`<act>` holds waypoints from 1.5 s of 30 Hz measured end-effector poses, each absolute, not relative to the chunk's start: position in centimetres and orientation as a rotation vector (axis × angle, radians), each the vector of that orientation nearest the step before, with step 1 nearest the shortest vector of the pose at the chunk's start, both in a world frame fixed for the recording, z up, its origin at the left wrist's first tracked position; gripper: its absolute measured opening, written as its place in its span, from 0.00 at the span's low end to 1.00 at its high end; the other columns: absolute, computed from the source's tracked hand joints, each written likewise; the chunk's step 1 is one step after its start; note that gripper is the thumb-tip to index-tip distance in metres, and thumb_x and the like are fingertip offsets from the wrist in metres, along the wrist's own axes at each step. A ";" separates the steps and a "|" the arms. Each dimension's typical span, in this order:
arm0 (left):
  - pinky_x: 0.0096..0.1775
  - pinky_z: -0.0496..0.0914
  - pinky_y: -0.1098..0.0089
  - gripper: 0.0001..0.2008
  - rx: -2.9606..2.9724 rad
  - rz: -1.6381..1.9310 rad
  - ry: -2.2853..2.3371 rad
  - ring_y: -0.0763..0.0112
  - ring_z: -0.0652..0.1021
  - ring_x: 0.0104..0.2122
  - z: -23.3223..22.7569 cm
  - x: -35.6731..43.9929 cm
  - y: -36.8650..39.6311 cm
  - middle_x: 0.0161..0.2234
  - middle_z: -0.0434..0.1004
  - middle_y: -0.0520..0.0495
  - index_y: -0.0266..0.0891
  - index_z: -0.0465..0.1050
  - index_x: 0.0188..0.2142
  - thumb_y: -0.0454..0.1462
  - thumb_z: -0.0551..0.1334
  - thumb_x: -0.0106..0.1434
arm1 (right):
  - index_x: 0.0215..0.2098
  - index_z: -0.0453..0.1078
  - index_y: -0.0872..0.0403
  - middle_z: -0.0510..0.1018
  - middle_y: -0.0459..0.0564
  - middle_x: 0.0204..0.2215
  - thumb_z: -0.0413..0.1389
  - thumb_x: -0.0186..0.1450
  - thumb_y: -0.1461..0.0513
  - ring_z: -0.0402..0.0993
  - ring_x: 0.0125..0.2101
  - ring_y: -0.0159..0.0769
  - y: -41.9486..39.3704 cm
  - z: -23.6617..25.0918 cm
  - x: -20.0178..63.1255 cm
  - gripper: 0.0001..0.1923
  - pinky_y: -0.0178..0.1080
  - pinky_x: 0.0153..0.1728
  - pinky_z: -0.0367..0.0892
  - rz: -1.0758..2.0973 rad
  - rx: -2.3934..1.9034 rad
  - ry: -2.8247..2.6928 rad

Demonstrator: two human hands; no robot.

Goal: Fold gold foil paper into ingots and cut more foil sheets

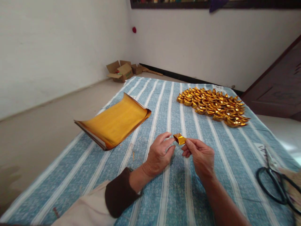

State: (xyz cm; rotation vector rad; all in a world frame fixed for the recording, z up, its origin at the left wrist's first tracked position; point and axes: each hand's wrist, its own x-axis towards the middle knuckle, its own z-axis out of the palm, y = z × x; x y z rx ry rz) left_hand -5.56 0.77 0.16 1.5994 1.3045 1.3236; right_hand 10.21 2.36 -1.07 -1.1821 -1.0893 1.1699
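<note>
My right hand pinches a small folded gold paper ingot between thumb and fingers, just above the blue-and-white striped cloth. My left hand hovers beside it with fingers spread, its fingertips close to the ingot's left end but holding nothing. A stack of flat gold paper sheets, edges curling up, lies to the left. A large heap of finished gold ingots sits at the far right of the cloth.
Black-handled scissors lie at the right edge of the cloth. Open cardboard boxes stand on the floor by the far wall. A dark wooden panel leans at the right.
</note>
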 end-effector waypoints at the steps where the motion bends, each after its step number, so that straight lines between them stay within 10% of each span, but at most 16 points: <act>1: 0.54 0.63 0.61 0.12 1.614 1.332 1.328 0.59 0.72 0.48 0.3 -5.5 0.7 0.46 0.73 0.44 0.44 0.80 0.42 0.32 0.65 0.58 | 0.34 0.77 0.56 0.78 0.46 0.20 0.61 0.60 0.53 0.72 0.17 0.30 2.3 -1.1 10.2 0.14 0.32 0.17 0.68 1.122 -1.189 -1.114; 11: 0.25 0.63 0.74 0.10 0.720 1.080 1.047 0.76 0.69 0.24 0.7 -5.4 0.9 0.28 0.75 0.47 0.34 0.80 0.35 0.37 0.69 0.53 | 0.41 0.77 0.51 0.82 0.47 0.30 0.55 0.65 0.59 0.77 0.23 0.32 1.7 -1.3 10.3 0.11 0.35 0.28 0.73 0.574 -1.147 -1.655; 21: 0.34 0.74 0.67 0.14 0.430 0.956 0.771 0.63 0.77 0.40 0.3 -5.8 0.9 0.39 0.77 0.42 0.34 0.78 0.37 0.35 0.73 0.51 | 0.44 0.76 0.54 0.83 0.49 0.32 0.53 0.67 0.62 0.79 0.25 0.32 1.4 -0.9 10.1 0.11 0.32 0.27 0.74 0.391 -1.010 -1.780; 45: 0.39 0.72 0.67 0.11 0.370 1.058 0.676 0.69 0.76 0.34 -0.5 -5.5 1.3 0.34 0.77 0.45 0.31 0.79 0.31 0.36 0.74 0.50 | 0.42 0.77 0.56 0.83 0.49 0.29 0.57 0.65 0.62 0.77 0.20 0.31 1.2 -1.2 9.6 0.10 0.32 0.24 0.75 0.460 -1.052 -1.731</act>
